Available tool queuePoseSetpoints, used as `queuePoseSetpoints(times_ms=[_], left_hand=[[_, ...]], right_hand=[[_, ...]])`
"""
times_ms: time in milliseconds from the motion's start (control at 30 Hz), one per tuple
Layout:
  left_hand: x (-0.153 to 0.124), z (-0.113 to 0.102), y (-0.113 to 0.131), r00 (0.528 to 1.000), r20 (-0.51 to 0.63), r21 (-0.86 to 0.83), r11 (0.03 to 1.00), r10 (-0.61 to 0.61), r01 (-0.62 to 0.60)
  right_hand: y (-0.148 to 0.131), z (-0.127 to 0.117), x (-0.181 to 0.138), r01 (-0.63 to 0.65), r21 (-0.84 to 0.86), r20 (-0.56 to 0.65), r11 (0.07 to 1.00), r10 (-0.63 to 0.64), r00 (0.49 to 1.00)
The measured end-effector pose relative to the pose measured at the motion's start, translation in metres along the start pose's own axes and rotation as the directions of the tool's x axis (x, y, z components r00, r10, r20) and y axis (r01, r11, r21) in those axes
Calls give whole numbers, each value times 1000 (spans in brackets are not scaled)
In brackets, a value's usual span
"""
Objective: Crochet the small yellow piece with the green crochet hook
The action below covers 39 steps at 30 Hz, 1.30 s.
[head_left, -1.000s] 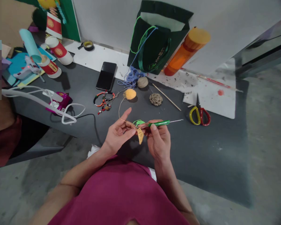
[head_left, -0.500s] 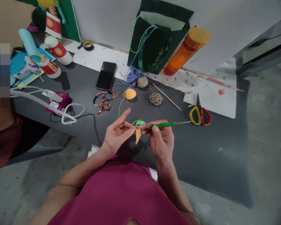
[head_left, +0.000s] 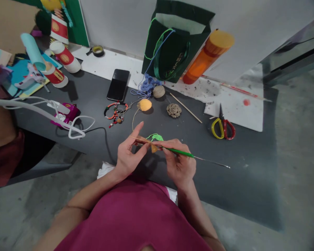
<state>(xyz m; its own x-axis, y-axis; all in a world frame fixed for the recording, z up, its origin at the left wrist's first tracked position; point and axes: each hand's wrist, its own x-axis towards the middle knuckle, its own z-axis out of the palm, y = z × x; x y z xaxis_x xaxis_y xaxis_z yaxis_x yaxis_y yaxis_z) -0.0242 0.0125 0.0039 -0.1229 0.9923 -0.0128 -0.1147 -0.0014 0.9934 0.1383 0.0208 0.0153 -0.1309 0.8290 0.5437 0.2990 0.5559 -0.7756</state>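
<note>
Green-handled crochet hook (head_left: 184, 153) in right grip (head_left: 179, 164); tan crochet piece (head_left: 154, 149) pinched in left grip (head_left: 131, 157).
Right grip is closed narrow on the handle, held pencil-fashion, with the metal shaft (head_left: 211, 162) pointing right, away from the tan piece. Left grip is narrow, thumb and fingers pinching the tan piece between the two grips, with a scrap of green yarn (head_left: 155, 137) just beyond it. Tan strand (head_left: 133, 120) appears to run from left grip to an orange yarn ball (head_left: 145, 104) ahead. Scissors (head_left: 223, 129) lie well right of right grip on the dark tabletop (head_left: 238, 181). Steady strand tension and a close pinch appear advisable for even stitches.
</note>
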Motion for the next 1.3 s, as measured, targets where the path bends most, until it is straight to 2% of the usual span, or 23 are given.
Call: queuePoseSetpoints(times_ms=[133, 367, 467, 700, 833, 1000, 1167, 1300], left_hand=[[1, 1, -5, 998, 13, -21, 998, 56, -56], [7, 2, -4, 992, 84, -253, 961, -93, 112], [8, 3, -4, 989, 86, -310, 940, -118, 139], [10, 4, -5, 984, 80, -329, 928, -158, 176], [10, 3, -2, 991, 54, -280, 951, -123, 133], [7, 2, 0, 998, 49, -220, 974, -50, 59], [5, 3, -5, 1000, -14, -175, 984, 26, -28], [6, 7, -5, 998, 4, -305, 950, -63, 62]], right_hand=[[-2, 1, 0, 11, -37, 10, 999, -11, 1000], [-3, 1, -1, 22, -104, -27, 994, -24, 999], [-3, 2, -2, 52, -141, -48, 989, -60, 997], [-2, 2, -3, 181, -187, 1, 966, -184, 983], [-3, 0, -1, 200, -221, 38, 954, -196, 980], [-5, 2, 0, 188, -189, 28, 964, -186, 982], [-2, 7, -3, 190, -57, -28, 980, -192, 981], [3, 12, -9, 183, -22, -47, 983, -184, 982]])
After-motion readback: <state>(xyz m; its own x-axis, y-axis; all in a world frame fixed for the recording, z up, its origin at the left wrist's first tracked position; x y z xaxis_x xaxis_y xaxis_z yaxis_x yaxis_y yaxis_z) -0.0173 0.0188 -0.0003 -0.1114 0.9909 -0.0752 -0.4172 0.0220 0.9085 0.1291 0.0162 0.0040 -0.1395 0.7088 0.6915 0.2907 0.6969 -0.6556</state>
